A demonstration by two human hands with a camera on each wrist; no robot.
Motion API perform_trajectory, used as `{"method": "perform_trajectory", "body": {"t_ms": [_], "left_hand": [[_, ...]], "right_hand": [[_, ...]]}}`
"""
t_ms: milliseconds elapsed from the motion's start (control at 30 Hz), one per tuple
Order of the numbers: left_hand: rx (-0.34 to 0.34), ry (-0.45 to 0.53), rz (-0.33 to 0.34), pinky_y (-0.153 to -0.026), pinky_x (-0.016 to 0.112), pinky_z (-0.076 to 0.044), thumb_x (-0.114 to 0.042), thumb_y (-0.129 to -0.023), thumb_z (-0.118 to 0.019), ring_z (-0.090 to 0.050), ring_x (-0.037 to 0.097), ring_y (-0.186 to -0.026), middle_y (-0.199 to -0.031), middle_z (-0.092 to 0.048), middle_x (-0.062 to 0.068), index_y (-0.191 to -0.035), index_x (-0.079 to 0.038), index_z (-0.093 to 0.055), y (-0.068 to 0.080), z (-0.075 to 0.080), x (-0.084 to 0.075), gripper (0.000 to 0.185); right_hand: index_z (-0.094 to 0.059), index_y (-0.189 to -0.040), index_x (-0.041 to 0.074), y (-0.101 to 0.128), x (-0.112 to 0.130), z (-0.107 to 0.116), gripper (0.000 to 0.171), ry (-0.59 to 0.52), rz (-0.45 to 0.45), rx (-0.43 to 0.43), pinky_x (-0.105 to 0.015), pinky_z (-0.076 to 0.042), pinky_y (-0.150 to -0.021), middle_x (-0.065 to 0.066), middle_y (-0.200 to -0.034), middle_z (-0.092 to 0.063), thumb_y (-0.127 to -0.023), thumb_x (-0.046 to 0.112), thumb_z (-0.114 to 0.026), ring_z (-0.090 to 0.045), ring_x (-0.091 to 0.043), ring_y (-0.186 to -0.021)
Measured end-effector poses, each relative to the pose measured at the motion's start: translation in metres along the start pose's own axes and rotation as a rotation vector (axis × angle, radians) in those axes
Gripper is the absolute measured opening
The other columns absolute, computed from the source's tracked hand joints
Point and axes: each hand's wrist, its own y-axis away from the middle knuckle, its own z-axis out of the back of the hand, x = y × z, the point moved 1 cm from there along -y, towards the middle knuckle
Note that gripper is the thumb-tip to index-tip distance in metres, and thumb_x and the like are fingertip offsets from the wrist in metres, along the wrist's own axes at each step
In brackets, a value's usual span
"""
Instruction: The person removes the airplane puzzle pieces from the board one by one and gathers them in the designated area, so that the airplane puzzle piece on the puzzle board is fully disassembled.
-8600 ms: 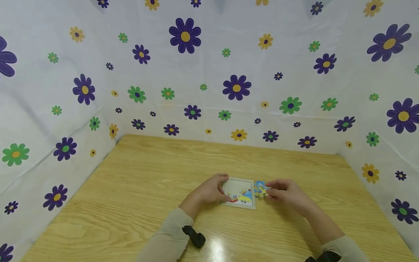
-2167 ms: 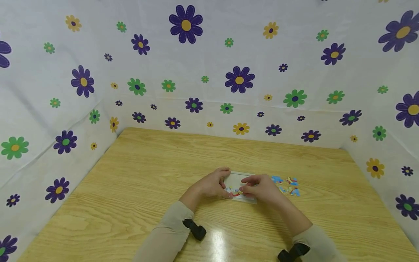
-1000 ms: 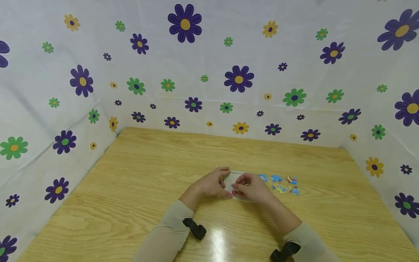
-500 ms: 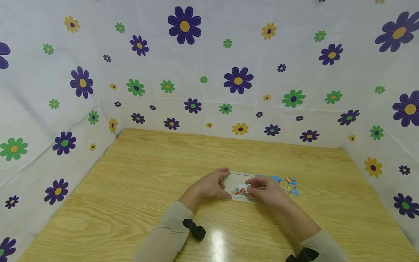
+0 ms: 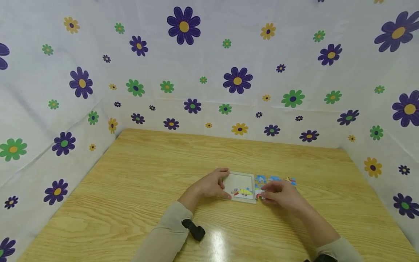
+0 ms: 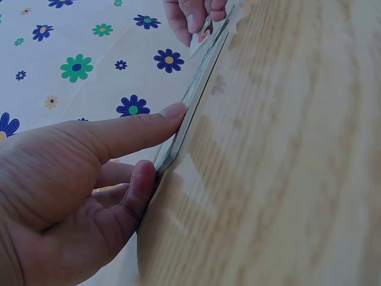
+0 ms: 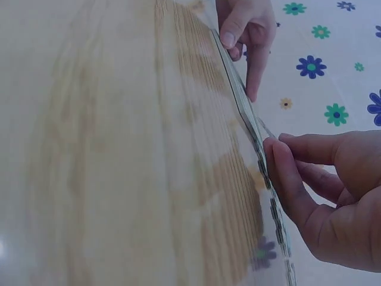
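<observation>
A white puzzle tray (image 5: 242, 179) lies flat on the wooden table (image 5: 157, 171), with a few coloured pieces along its near side. My left hand (image 5: 212, 185) holds the tray's left edge, index finger (image 6: 149, 122) on top and thumb against the rim (image 6: 178, 140). Just right of the tray, my right hand (image 5: 279, 194) pinches a small puzzle piece (image 5: 260, 196) low over the table. In the right wrist view its thumb and fingers (image 7: 284, 173) close on the thin piece beside the tray's edge (image 7: 237, 94).
Several loose puzzle pieces (image 5: 275, 178) lie in a row on the table behind my right hand. Flowered white cloth walls (image 5: 209, 72) stand on the left, back and right. Bare wood stretches to the left and the back.
My right hand has moved from over the tray to its right side, with a piece in its fingers. The left hand has stayed on the tray's edge.
</observation>
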Motion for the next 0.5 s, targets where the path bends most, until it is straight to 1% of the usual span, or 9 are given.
{"method": "perform_trajectory", "body": {"t_ms": [67,167,233,367,500], "left_hand": [[0.000,0.003,0.005,-0.067,0.022,-0.040,-0.014,-0.067,-0.084,-0.046,0.013,-0.080,-0.149,-0.023,-0.004,-0.142,-0.004,-0.034,0.0004,-0.0001,0.0004,0.091],[-0.001,0.009,0.009,-0.067,0.023,-0.040,-0.013,-0.067,-0.083,-0.046,0.013,-0.081,-0.149,-0.023,-0.004,-0.142,-0.004,-0.033,0.0006,-0.0001,0.0011,0.091],[0.000,0.009,0.007,-0.067,0.023,-0.040,-0.013,-0.067,-0.083,-0.046,0.013,-0.081,-0.149,-0.023,-0.004,-0.142,-0.004,-0.033,0.0005,0.0001,0.0016,0.091],[0.006,0.015,0.000,-0.067,0.023,-0.040,-0.014,-0.067,-0.083,-0.046,0.014,-0.080,-0.150,-0.022,-0.004,-0.143,-0.004,-0.033,-0.0003,0.0005,0.0023,0.091],[0.010,0.016,-0.003,-0.067,0.023,-0.040,-0.014,-0.067,-0.083,-0.046,0.013,-0.080,-0.150,-0.022,-0.004,-0.143,-0.004,-0.033,-0.0004,0.0008,0.0014,0.091]], "right_hand": [[-0.056,-0.112,-0.012,0.0007,-0.0019,0.0012,0.029,0.013,-0.012,-0.002,-0.032,-0.053,-0.071,-0.016,-0.096,-0.062,-0.087,0.003,-0.061,-0.065,-0.023,-0.083],[-0.059,-0.109,-0.010,0.0008,-0.0040,0.0011,0.029,0.049,-0.018,-0.011,-0.032,-0.053,-0.068,-0.014,-0.091,-0.064,-0.086,0.006,-0.065,-0.065,-0.022,-0.077],[-0.061,-0.107,-0.009,0.0010,-0.0042,0.0001,0.029,0.087,0.000,-0.012,-0.032,-0.053,-0.065,-0.012,-0.088,-0.064,-0.084,0.008,-0.067,-0.065,-0.021,-0.074],[-0.063,-0.104,-0.008,0.0022,-0.0009,-0.0030,0.026,0.145,0.028,-0.026,-0.030,-0.053,-0.063,-0.011,-0.085,-0.065,-0.084,0.009,-0.068,-0.065,-0.021,-0.074],[-0.065,-0.101,-0.007,0.0040,0.0022,-0.0060,0.023,0.178,0.020,-0.057,-0.029,-0.053,-0.062,-0.010,-0.085,-0.065,-0.083,0.007,-0.068,-0.065,-0.020,-0.073]]}}
